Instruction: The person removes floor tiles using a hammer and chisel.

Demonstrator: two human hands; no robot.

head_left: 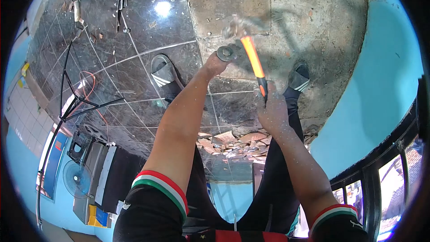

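An orange and black hammer [254, 58] is raised over the floor, its head blurred by motion. My right hand [274, 111] is wrapped round the black end of its handle. Left of the hammer head, my left hand [216, 64] grips a tool with a round, dark grey top [226, 53]; the part below that top is hidden. Beneath both hands, dark marble-like tiles [170, 31] meet a rough bare concrete area [233, 0]. The hammer head and the round top are apart.
My sandalled feet stand either side of my hands. Broken tile pieces [235, 143] lie in a heap near my legs. A black tripod stand [67, 116], an orange cable [92, 80] and a fan [77, 178] are at the left; a blue wall [380, 62] rises at the right.
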